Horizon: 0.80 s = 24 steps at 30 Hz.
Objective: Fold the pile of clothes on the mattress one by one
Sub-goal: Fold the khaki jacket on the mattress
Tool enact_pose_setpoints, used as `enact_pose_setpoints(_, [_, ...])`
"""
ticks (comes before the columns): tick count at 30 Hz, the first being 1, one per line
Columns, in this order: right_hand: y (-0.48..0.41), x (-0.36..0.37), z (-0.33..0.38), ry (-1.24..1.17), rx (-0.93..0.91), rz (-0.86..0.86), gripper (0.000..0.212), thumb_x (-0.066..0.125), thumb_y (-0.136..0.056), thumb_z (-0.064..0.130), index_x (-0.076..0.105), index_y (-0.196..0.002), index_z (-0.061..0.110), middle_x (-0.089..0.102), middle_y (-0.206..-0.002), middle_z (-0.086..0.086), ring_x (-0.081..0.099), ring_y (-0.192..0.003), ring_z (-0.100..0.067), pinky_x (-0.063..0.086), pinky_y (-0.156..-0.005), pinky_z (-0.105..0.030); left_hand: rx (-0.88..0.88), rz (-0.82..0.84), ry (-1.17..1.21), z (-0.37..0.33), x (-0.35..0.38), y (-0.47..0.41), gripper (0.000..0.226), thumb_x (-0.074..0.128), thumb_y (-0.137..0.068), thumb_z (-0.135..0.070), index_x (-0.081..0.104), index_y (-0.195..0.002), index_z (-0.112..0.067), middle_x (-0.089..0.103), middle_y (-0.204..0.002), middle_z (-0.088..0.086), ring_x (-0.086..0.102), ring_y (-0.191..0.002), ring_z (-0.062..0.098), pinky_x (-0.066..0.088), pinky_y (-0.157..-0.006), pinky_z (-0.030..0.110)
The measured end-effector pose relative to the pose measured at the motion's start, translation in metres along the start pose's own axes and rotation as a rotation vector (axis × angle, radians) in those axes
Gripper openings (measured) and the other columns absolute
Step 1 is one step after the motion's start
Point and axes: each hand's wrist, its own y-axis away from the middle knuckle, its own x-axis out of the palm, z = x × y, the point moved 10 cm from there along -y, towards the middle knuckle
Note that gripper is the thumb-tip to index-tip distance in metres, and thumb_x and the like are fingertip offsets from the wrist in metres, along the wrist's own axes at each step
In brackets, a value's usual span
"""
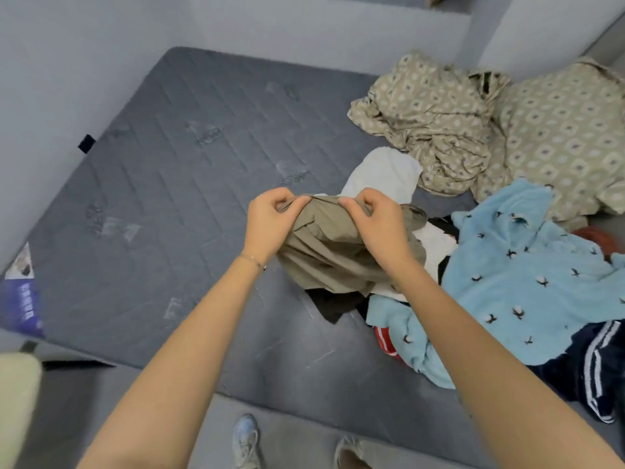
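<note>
A khaki garment [333, 252] hangs bunched above the grey quilted mattress [162, 204]. My left hand [270, 221] pinches its top edge on the left, and my right hand [375, 225] pinches the same edge on the right, close together. Under and right of it lies the pile: a fluffy light blue top [521, 279] with small dark marks, a white piece [382, 174], a black piece [333, 304], a red striped bit [384, 340] and navy trousers [595, 363] with white stripes.
A crumpled beige patterned sheet [436, 130] and a matching pillow [568, 137] lie at the back right of the mattress. Grey walls run along the left and far sides. My two shoes [245, 441] stand on the floor at the mattress's front edge.
</note>
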Motion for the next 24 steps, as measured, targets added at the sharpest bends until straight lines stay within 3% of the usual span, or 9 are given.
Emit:
enact_pose_setpoints(3, [0.011, 0.040, 0.055, -0.021, -0.034, -0.031, 0.046, 0.065, -0.090, 0.035, 0.042, -0.062, 0.006, 0.041, -0.058, -0.010, 0.039, -0.057, -0.016, 0.033, -0.060, -0.034, 0.037, -0.067, 0.006, 0.000, -0.075, 0.001, 0.044, 0.071, -0.086, -0.023, 0.047, -0.056, -0.001, 0.039, -0.053, -0.002, 0.036, -0.055, 0.004, 0.031, -0.057, 0.021])
enact_pose_setpoints(8, [0.029, 0.112, 0.132, -0.074, -0.055, -0.092, 0.045, 0.062, -0.092, 0.034, 0.045, -0.065, 0.002, 0.047, -0.062, -0.013, 0.039, -0.057, -0.010, 0.033, -0.059, -0.027, 0.059, -0.113, 0.072, 0.013, -0.184, 0.005, 0.047, 0.071, -0.086, -0.020, 0.039, -0.052, -0.018, 0.036, -0.048, -0.011, 0.034, -0.054, 0.004, 0.031, -0.058, 0.018])
enact_pose_setpoints(13, [0.036, 0.183, 0.200, -0.111, -0.082, -0.146, 0.042, 0.064, -0.091, 0.032, 0.048, -0.063, 0.005, 0.047, -0.058, -0.003, 0.040, -0.056, -0.006, 0.034, -0.060, -0.025, 0.063, -0.127, 0.115, 0.030, -0.281, -0.004, 0.042, 0.070, -0.087, -0.020, 0.048, -0.060, 0.003, 0.039, -0.056, 0.001, 0.035, -0.057, 0.006, 0.031, -0.058, 0.017])
enact_pose_setpoints(22, [0.008, 0.274, 0.279, -0.149, -0.098, -0.129, 0.041, 0.066, -0.089, 0.030, 0.047, -0.060, 0.010, 0.042, -0.054, 0.006, 0.038, -0.055, -0.005, 0.033, -0.058, -0.023, 0.111, -0.152, 0.089, 0.044, -0.395, -0.052, 0.041, 0.070, -0.088, -0.021, 0.052, -0.063, 0.006, 0.047, -0.059, 0.015, 0.040, -0.058, 0.007, 0.034, -0.060, 0.016])
enact_pose_setpoints(24, [-0.006, 0.292, 0.286, -0.167, -0.104, -0.117, 0.041, 0.067, -0.089, 0.029, 0.048, -0.060, 0.007, 0.043, -0.054, 0.006, 0.038, -0.055, -0.005, 0.032, -0.057, -0.020, 0.116, -0.140, 0.051, 0.049, -0.410, -0.069, 0.041, 0.070, -0.088, -0.022, 0.053, -0.062, 0.004, 0.047, -0.057, 0.009, 0.040, -0.057, 0.005, 0.034, -0.060, 0.016])
